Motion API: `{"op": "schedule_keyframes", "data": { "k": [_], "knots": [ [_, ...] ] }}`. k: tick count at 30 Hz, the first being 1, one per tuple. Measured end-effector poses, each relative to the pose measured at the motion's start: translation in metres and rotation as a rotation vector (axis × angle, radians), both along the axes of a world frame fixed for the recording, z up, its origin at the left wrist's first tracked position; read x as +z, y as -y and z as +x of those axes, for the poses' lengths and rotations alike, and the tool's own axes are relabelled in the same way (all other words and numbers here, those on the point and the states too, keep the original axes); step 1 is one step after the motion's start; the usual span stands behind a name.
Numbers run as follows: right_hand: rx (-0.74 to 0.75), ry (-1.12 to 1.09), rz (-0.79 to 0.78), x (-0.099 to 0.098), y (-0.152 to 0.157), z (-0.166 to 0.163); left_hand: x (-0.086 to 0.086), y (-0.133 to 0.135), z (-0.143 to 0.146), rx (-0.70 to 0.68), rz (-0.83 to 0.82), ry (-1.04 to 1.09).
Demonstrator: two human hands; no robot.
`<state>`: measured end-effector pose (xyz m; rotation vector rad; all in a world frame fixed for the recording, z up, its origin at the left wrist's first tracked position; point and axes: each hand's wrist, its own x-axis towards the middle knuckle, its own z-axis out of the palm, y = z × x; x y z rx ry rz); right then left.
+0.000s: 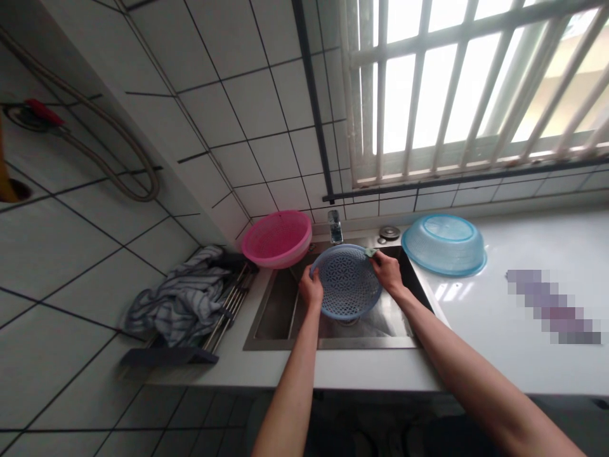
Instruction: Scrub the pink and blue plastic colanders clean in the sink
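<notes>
I hold a blue perforated colander (347, 282) tilted over the steel sink (276, 317). My left hand (311, 289) grips its left rim with fingers closed. At the upper right rim my right hand (387, 271) pinches a small greenish cloth or sponge (370, 252) against the colander. The colander's open side faces me.
A pink colander (277, 238) rests at the sink's back left corner, beside the tap (335, 226). On the white counter (523, 317) to the right lies an upturned light blue basin (444, 244). A striped cloth (183, 298) lies on a rack at left. A barred window (476, 89) is behind.
</notes>
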<state>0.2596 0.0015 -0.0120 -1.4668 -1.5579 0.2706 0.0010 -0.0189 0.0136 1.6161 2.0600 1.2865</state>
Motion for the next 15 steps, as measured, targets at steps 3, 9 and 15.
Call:
{"op": "schedule_keyframes", "data": {
  "k": [3,9,15],
  "knots": [
    [0.055,0.056,0.016,0.001,0.003,-0.006,0.000,-0.001,0.008,-0.114,0.080,-0.074],
    [0.241,0.213,0.062,0.005,0.014,-0.043,0.005,0.007,0.020,-0.312,0.072,-0.237],
    [0.329,0.331,0.082,0.003,0.017,-0.052,0.004,0.011,0.028,-0.415,-0.036,-0.277]
  ]
}}
